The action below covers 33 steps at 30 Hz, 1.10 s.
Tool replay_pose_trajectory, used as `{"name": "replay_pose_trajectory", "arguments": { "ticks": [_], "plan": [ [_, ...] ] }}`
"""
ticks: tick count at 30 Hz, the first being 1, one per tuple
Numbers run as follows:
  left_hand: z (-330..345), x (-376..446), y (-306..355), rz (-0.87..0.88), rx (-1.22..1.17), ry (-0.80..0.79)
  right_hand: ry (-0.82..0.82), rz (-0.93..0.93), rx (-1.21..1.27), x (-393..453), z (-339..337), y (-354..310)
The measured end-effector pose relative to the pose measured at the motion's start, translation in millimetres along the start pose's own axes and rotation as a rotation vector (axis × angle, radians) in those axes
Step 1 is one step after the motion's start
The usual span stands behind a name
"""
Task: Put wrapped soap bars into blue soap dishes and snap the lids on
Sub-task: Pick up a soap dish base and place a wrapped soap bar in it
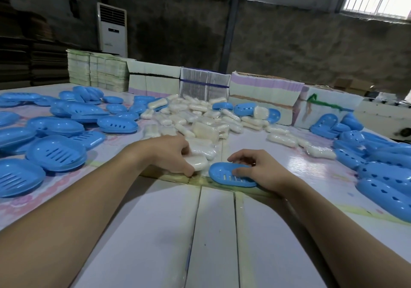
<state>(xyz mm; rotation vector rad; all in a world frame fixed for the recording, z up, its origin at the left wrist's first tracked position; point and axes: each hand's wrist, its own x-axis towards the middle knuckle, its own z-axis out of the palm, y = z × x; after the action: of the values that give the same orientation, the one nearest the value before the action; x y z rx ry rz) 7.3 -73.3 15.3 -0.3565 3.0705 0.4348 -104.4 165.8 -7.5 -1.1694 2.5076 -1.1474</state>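
Your right hand (262, 167) pins a slotted blue dish (224, 174) flat on the table (213, 232), fingers curled over its rim. Just beside it, your left hand (171, 154) closes on a wrapped soap bar (196, 163). Keep the dish steady, lift the bar clear of the pile (200, 118), and seat it flat.

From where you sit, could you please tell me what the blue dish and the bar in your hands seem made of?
Blue dish: apparently moulded plastic, glossy, with slotted holes. Soap bar in the left hand: pale, in what looks like clear shiny film wrap.
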Motion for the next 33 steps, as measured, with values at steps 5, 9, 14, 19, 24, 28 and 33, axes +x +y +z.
{"name": "replay_pose_trajectory", "arguments": {
  "ticks": [5, 9, 14, 19, 24, 28, 33],
  "plan": [
    [2.6, 0.2, -0.1, 0.073, -0.149, 0.042, -0.038, -0.02, -0.022, -3.4, -3.1, -1.8],
    [2.9, 2.5, -7.0, 0.089, -0.236, 0.203, -0.045, -0.006, -0.041, -6.0, -7.6, -0.8],
    [10.8, -0.4, -2.2, 0.153, -0.251, 0.235, -0.044, -0.019, -0.037, -5.4, -7.4, 2.8],
    [12.8, -7.0, 33.1, 0.275, -0.795, 0.352, -0.003, 0.047, 0.087, 0.1, -11.7, 8.3],
    [37.9, 1.3, 73.2, 0.334, -0.834, 0.296, 0.199, 0.209, 0.505, 2.5, -23.6, 15.0],
    [55.3, 8.5, 77.2, 0.337, -0.655, 0.205, 0.22, 0.228, 0.471, -1.5, -29.8, 13.4],
    [50.4, 8.2, 61.2, 0.373, -0.425, 0.223, 0.135, 0.163, 0.22, -6.6, -24.3, 7.0]
  ]
}}
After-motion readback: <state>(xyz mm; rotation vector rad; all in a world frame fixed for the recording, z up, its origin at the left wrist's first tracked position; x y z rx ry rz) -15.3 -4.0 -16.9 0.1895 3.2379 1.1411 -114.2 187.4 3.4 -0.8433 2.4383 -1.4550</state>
